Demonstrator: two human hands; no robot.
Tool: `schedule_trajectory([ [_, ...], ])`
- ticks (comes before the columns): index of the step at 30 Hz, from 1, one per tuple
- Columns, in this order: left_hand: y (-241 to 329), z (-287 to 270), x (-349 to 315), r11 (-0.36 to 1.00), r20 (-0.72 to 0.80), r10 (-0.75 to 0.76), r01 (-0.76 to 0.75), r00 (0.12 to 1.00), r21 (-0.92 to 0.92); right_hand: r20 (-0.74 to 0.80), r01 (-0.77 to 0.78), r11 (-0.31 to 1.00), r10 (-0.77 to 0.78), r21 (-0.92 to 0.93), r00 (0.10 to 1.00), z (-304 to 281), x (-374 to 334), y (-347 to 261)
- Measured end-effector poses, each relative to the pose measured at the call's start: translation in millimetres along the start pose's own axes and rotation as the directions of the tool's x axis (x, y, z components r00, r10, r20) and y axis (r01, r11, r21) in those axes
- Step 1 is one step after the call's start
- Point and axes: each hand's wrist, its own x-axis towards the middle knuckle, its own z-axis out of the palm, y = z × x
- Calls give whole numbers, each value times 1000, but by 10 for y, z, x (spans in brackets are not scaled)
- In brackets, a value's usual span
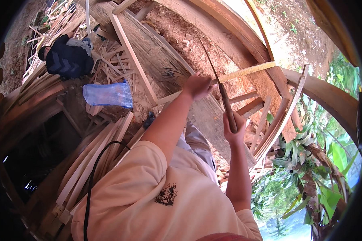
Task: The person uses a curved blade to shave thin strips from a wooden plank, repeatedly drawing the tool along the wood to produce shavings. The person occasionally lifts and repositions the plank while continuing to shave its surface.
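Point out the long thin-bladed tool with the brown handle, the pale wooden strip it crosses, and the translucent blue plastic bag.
Long tool with brown handle (225,99): head view, upper handle.
Pale wooden strip (247,72): head view, stretch right of the tool.
Translucent blue plastic bag (107,95): head view, its middle.

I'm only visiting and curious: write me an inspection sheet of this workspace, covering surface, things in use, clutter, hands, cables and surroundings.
Surface: thick, weathered plank, small dark nail-like pieces on it.
Things in use: wooden strip and long-bladed tool, crossing; contact between them hard to tell.
Hands: left hand grips the strip; right hand grips the tool's handle.
Clutter: wood offcuts and a translucent blue bag.
Cables: one black cable beside the person's left sleeve.
Surroundings: another person at upper left; green plants at right.
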Motion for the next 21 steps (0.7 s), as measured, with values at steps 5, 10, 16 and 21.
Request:
schedule_trajectory([
  [5, -2, 56, -2, 998, -81, 37, -33, 996, 48, 71, -104, 984, 115, -145, 991, -757, -917, -180],
  [10, -56, 109, 2, 990, -151, 59, -38, 987, 139, 26, -186, 946, 200, -264, 979, -1029, -1380, -716],
  [16, -90, 53, 58, 998, 0, 16, -16, 1000, 65, 30, -166, 922, 188, -351, 982, -932, -1346, -1095],
  [21, -36, 30, 64, 997, 59, -3, -2, 998, 78, 30, -178, 921, 201, -347, 979, -782, -1093, -1302],
])
